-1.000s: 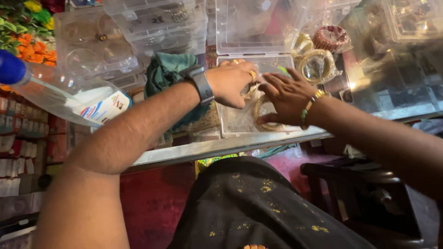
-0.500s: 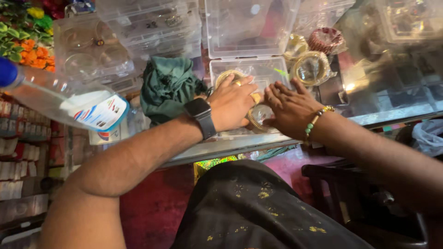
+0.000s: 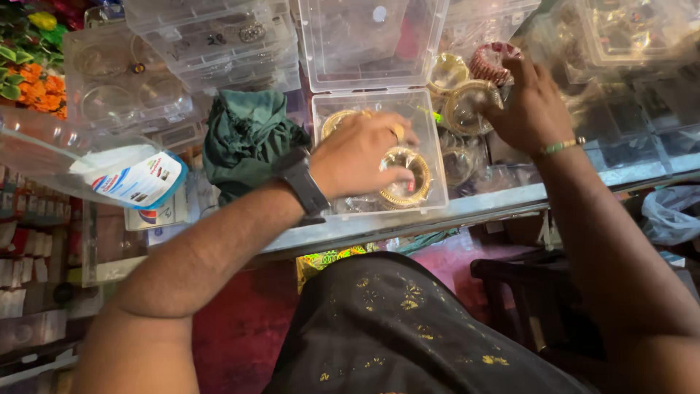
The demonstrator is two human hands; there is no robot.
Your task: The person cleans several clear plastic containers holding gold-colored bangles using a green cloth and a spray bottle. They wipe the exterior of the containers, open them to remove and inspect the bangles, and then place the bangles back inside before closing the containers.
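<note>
My left hand (image 3: 361,149), with a black watch on its wrist, reaches into an open clear plastic box (image 3: 434,149) on the counter. Its fingers close around a stack of gold bangles (image 3: 407,181) lying in the box. More gold bangles (image 3: 334,122) show behind the hand. My right hand (image 3: 531,106), with a green wristband, is farther back and to the right. Its fingers curl over a maroon bangle set (image 3: 490,60) and its thumb touches a gold bangle set (image 3: 467,102). Whether it grips either one is hidden.
A crumpled green cloth (image 3: 248,138) lies left of the box. A clear bottle with a white label (image 3: 109,175) lies at the left. Stacked clear boxes (image 3: 211,44) fill the back. The glass counter's metal edge (image 3: 496,208) runs before me, with a dark chair (image 3: 525,292) below.
My right hand left the box and moved up and right to the bangle sets behind it. My left hand stayed in the box on the gold bangles.
</note>
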